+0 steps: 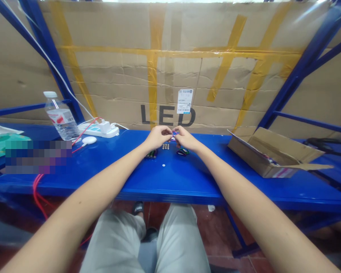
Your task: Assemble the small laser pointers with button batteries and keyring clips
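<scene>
Workshop, seemingly: blue metal bench [170,178], power strip [114,131], large taped carton [125,83] marked LED.

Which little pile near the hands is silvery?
The middle pile, a cluster of small silvery pieces; the left pile and right pile look mostly dark.

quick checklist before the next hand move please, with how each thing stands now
1. Grip: bare left hand and bare right hand both have fingers on the small purple-and-white piece: ok
2. That piece's fine details: cannot tell, too small and partly covered
3. Small round silvery pieces grouped on the flat blue table: ok
4. Brown rectangular cardboard box open, right of the hands: ok
5. Clear plastic bottle capped, apart from the hands: ok
</scene>
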Demonstrator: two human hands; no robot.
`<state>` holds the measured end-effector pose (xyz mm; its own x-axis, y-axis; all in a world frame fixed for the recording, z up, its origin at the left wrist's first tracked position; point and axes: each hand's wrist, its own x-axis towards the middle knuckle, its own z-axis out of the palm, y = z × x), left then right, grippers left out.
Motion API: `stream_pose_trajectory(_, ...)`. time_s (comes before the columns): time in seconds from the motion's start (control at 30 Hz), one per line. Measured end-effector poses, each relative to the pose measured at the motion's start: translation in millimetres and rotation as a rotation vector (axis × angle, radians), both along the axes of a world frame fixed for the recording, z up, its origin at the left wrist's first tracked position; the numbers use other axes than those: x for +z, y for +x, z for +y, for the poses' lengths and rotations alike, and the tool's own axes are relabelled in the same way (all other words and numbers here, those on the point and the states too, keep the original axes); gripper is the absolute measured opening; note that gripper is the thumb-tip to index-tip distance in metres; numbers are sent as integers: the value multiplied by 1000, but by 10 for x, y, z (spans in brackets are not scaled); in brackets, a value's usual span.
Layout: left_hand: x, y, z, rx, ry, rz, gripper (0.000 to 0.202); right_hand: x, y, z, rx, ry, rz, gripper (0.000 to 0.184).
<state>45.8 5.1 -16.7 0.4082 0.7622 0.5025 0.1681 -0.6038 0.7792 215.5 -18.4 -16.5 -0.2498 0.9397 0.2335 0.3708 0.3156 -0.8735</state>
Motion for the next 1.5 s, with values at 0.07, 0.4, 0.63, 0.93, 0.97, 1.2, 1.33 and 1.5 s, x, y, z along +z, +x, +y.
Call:
stream_pose_trajectory(0.07, 2, 10, -12, -9, -13, -6, 9, -9, 44, 16, 10, 83, -108, 20)
stream_pose_trajectory(0.4, -10, 14, -12, 31, -22, 44, 9, -14, 90, 4, 12, 324, -627, 17)
stream_pose_trajectory(0.63, -33, 6, 3, 18, -3, 47, 12, -6, 85, -21, 4, 367, -672, 26)
stream_pose_trajectory(0.93, -42, 5, 17, -13, -8, 13, 9, -58, 95, 30, 35, 336, -629, 30)
stream_pose_trajectory(0.97, -39, 3, 15, -13, -3, 15, 8, -58, 95, 31, 39, 334, -615, 26)
stream_pose_trajectory(1.2, 13, 16, -35, 3, 29, 44, 7, -58, 88, 60, 52, 312, -475, 20)
stream_pose_trajectory(1.33, 40, 36, -66, 48, 91, 61, 8, -40, 82, 73, 87, 236, -302, 21)
stream_pose_trajectory(1.5, 28, 41, -55, 70, 114, 74, 11, 1, 93, 60, 117, 31, -136, 18)
